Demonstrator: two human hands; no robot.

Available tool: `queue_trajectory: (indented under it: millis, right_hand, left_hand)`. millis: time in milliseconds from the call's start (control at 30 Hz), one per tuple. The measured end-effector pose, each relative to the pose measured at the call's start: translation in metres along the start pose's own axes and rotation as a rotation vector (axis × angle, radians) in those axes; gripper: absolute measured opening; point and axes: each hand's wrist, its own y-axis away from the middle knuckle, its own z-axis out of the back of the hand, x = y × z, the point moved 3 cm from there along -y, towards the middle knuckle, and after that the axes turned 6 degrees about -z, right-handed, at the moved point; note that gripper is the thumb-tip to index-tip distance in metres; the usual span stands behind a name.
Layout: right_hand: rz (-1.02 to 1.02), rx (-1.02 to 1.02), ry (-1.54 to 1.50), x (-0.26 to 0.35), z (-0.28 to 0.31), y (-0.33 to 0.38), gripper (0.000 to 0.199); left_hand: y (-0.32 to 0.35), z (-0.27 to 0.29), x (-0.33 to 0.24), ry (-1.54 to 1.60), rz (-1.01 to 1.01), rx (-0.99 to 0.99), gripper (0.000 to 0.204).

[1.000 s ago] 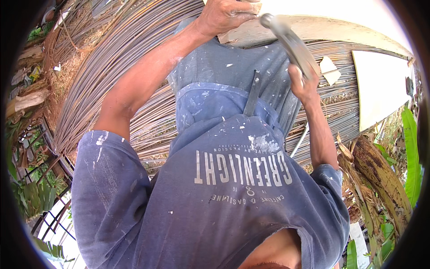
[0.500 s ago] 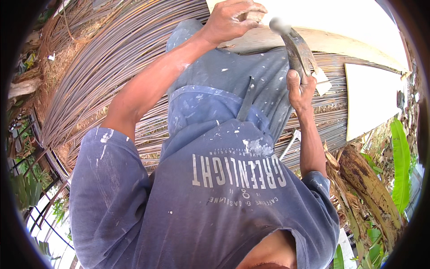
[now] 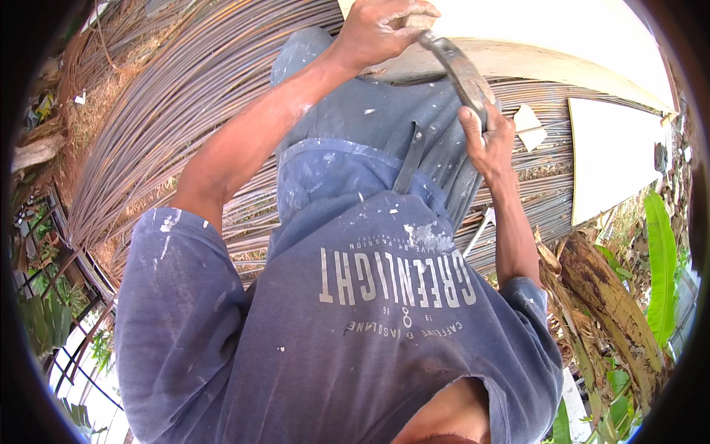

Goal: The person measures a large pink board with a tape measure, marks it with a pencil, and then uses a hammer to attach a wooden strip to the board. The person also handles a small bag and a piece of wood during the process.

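Observation:
My left hand (image 3: 379, 33) is closed at the top edge, pinching a small pale piece (image 3: 420, 22) that looks like wood between thumb and fingers. It is beside the edge of a large pale board (image 3: 562, 63). My right hand (image 3: 489, 140) grips a hammer (image 3: 460, 70) with a dark, worn metal head. The hammer's striking end reaches up and left to the piece at my left fingertips; whether they touch is hard to tell. Most of the handle is hidden by the hand and the viewing angle.
Long rusty steel rods (image 3: 170, 126) lie beneath and around my legs. A second pale board (image 3: 614, 159) rests on them at right, near a small pale offcut (image 3: 529, 127). Dry plant trunks (image 3: 610, 311) and a green leaf (image 3: 662, 274) stand at the lower right.
The hammer has swung left and slightly up, its striking end now at the piece in my left hand. My right hand has shifted a little left. My left hand stays nearly in place.

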Motion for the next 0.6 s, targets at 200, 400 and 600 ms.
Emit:
queue_trajectory:
  millis: [200,400,600]
  right_hand:
    - [0.165,-0.097,-0.152,-0.019,0.011,0.019,0.028]
    - [-0.214,-0.131,-0.290,-0.035,0.017,0.035,0.065]
    - [-0.486,-0.136,-0.386,-0.066,0.011,0.068,0.052]
  left_hand:
    - [-0.005,0.003,-0.003,-0.052,0.078,0.104,0.031]
    - [-0.004,0.034,0.001,0.068,0.235,-0.038,0.023]
    - [0.015,0.071,0.045,0.497,1.351,-0.746,0.026]
